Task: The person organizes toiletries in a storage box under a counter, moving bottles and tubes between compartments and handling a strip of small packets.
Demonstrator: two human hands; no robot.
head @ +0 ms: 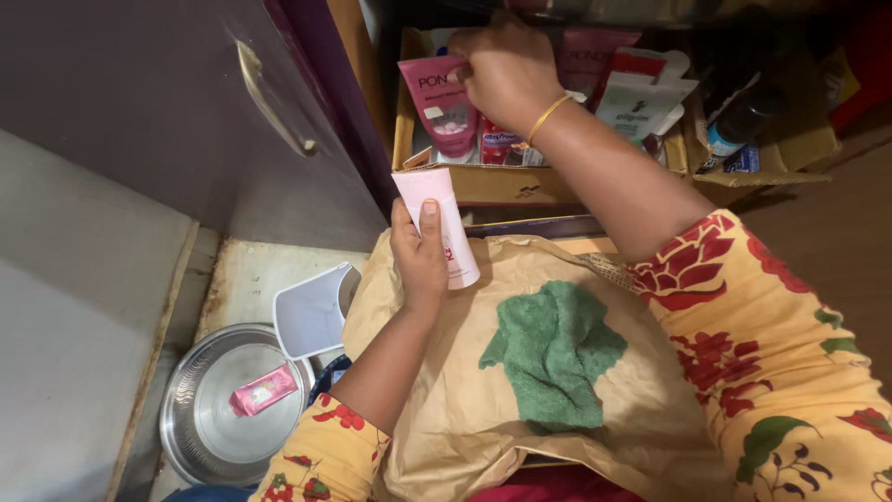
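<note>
Near the middle of the frame, the left hand (420,256) is closed around a pale pink tube (439,223). Its thumb lies flat on the front, and the tube stands up with its wide end on top. At the top of the frame, the right hand (506,70) reaches into a box (502,181) full of tubes and packs. Its fingers are curled on the top of a darker pink tube (441,102) standing there. Both tubes look light, soft and a bit slippery, so a hold around the middle seems best. A brown bag (446,409) with a green cloth (553,358) lies below. A steel plate (200,428) holding a small pink pack (263,390) sits lower left.
</note>
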